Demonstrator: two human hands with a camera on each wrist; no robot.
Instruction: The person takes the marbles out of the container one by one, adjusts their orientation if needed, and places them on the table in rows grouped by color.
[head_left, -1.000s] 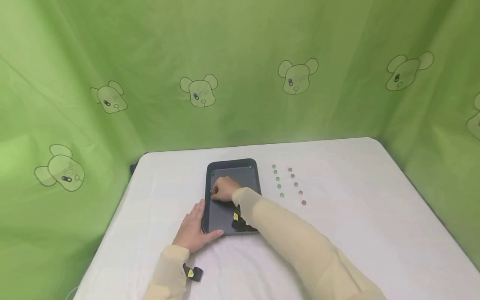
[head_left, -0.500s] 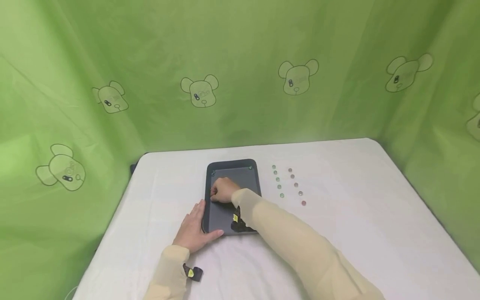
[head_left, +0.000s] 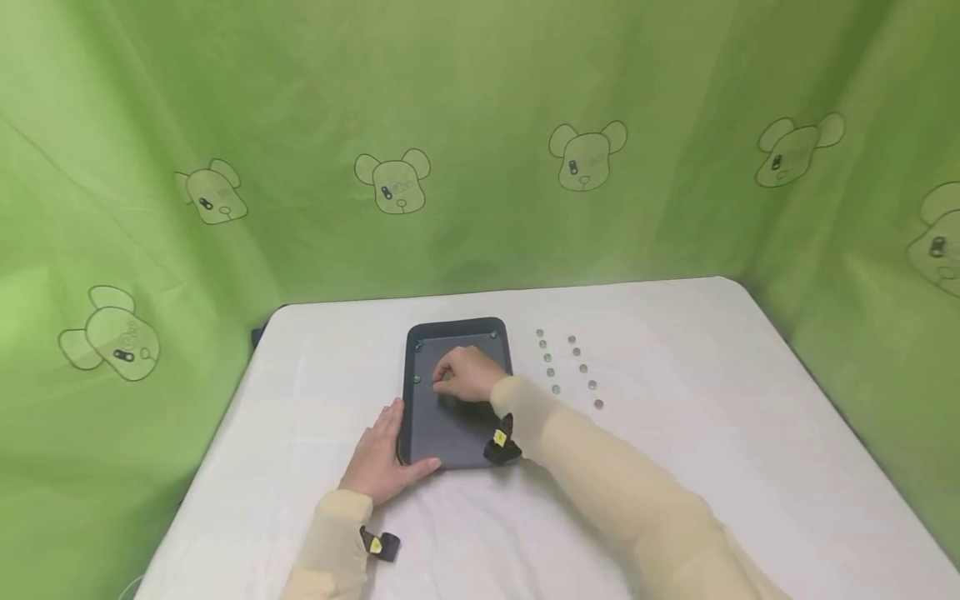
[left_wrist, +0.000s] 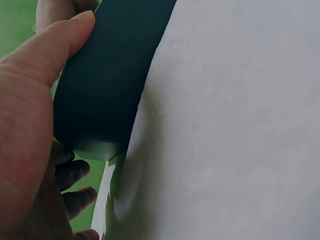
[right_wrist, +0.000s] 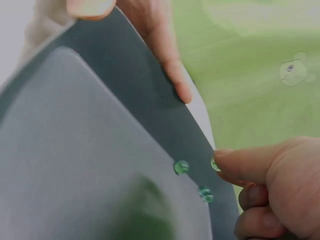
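In the head view a dark grey rectangular tray (head_left: 457,437) stands on the white-covered table. My left hand (head_left: 378,458) rests at its near-left corner, fingers straight along the outer left side and thumb on the near rim. Over the tray, my right hand (head_left: 468,375) has thumb and index finger pinched together. In the right wrist view a small green glass bead (right_wrist: 215,164) shows at that pinch, partly hidden by the thumb. Inside the tray lie a green bead (head_left: 417,379) by the left wall, another bead (head_left: 418,344) at the far-left corner, and a third bead (head_left: 492,334) at the far-right corner.
Right of the tray runs a row of several green beads (head_left: 547,357). Farther right is a row of several pinkish and clear beads (head_left: 583,368). A green curtain (head_left: 480,233) with bear-face outlines surrounds the white table (head_left: 712,375).
My right hand has drawn back to the right from the tray's left wall, uncovering the green bead there. The left hand keeps its place on the tray corner. The head view shifts slightly.
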